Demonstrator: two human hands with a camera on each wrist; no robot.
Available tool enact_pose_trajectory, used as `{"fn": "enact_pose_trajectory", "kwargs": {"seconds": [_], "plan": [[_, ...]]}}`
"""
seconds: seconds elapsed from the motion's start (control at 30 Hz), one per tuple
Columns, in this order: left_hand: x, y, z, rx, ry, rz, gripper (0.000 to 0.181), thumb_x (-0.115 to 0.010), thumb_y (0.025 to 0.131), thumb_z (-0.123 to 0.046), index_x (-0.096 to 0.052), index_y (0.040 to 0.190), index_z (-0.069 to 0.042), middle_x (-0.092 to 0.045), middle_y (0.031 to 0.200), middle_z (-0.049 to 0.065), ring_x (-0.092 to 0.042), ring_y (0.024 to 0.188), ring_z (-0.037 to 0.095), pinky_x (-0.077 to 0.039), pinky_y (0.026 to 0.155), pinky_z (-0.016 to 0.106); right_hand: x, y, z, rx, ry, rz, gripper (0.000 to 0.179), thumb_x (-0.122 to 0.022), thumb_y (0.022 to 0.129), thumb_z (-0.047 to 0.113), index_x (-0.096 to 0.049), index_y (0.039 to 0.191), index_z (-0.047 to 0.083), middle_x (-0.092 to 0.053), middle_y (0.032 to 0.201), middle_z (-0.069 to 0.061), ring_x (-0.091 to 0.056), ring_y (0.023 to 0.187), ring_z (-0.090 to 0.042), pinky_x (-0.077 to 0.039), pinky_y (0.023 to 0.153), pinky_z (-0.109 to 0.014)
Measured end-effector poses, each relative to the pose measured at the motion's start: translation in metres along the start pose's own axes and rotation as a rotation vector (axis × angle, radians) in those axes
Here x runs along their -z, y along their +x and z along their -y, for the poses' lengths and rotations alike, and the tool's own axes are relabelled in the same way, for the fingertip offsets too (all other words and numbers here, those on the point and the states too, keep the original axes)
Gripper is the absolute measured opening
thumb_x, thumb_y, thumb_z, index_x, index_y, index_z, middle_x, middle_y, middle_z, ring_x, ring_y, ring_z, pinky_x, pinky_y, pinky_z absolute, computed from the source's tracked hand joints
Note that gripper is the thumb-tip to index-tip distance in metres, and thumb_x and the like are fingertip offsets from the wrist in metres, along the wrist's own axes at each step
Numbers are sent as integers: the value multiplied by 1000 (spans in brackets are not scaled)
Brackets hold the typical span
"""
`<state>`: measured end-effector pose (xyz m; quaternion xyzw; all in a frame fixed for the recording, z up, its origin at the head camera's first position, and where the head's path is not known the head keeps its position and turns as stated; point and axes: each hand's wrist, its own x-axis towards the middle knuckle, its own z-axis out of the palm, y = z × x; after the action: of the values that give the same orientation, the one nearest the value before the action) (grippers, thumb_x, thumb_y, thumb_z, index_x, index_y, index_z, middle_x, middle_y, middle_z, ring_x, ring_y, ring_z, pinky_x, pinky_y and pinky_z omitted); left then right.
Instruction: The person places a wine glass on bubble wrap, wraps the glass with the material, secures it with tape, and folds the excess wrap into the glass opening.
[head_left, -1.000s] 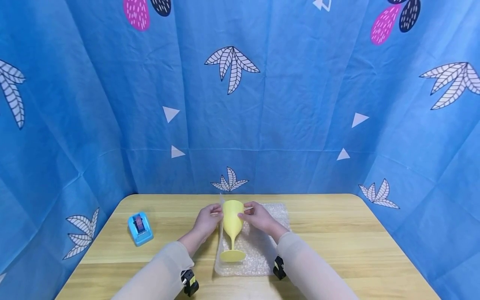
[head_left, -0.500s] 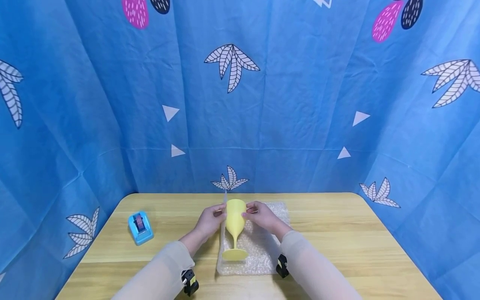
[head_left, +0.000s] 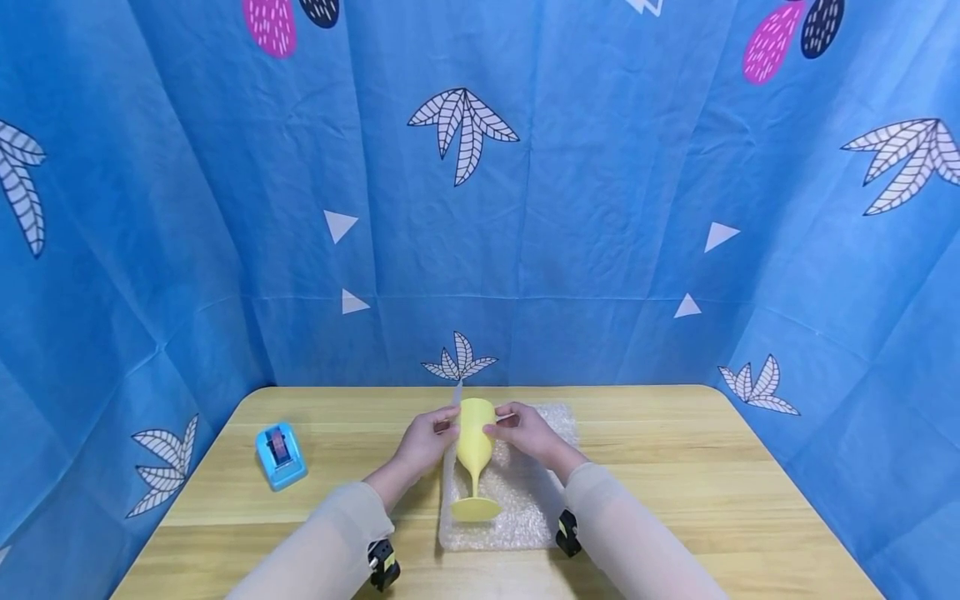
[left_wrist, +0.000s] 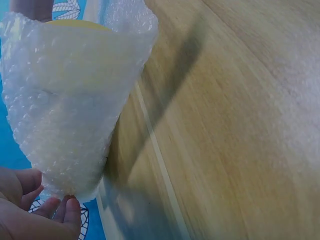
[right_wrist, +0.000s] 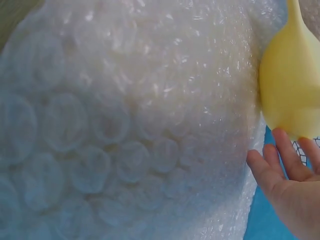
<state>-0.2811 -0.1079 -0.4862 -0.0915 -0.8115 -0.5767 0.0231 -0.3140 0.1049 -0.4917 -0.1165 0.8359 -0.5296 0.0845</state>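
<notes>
A yellow goblet (head_left: 475,433) lies on its side on a sheet of bubble wrap (head_left: 525,487), its mouth away from me and its foot towards me. My left hand (head_left: 424,437) pinches the wrap's left edge, raised beside the bowl; in the left wrist view, the thumb and fingers (left_wrist: 73,210) meet at a corner of the wrap (left_wrist: 75,110). On the other side, my right hand (head_left: 528,432) touches the bowl near the rim. Its fingers look fairly straight against the goblet (right_wrist: 290,82) in the right wrist view.
A blue tape dispenser (head_left: 281,457) stands on the left of the wooden table (head_left: 660,467). Behind the table hangs a blue patterned curtain (head_left: 585,208). Both wrists carry small black cameras.
The goblet has shifted slightly to the right. My left hand and the raised wrap edge have moved right with it; the right hand has shifted only a little.
</notes>
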Motion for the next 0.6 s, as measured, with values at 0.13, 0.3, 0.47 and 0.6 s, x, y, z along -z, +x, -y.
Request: {"fn": "enact_pose_trajectory", "kwargs": {"seconds": [0.13,0.3,0.47,0.6], "plan": [[-1,-1,0,-29,28,9,40,-61,96,3,-57,135,4,-51,144,23,-54,125,44,-48,102,48,0,-1,-1,4,-2,-10,48,-76,90,22,-58,124,-7,-65,115,-17,-62,108,-32,-56,91,-42],[-2,0,-1,-67,59,24,39,-62,96,1,-57,135,5,-52,143,24,-56,123,44,-48,102,49,3,0,-2,-9,2,-16,48,-76,90,21,-58,125,-6,-65,114,-15,-62,107,-30,-56,91,-41],[-3,1,-2,-93,92,34,38,-61,96,1,-59,133,5,-51,143,25,-54,125,43,-48,103,49,6,0,-4,3,5,-6,46,-76,90,18,-56,124,-6,-66,111,-16,-63,104,-29,-57,89,-39],[-4,1,-5,-118,126,50,37,-62,95,2,-59,132,6,-50,143,28,-50,128,45,-47,103,52,8,-1,-6,8,29,7,43,-74,91,15,-57,124,-7,-66,111,-17,-64,105,-30,-56,90,-39]]}}
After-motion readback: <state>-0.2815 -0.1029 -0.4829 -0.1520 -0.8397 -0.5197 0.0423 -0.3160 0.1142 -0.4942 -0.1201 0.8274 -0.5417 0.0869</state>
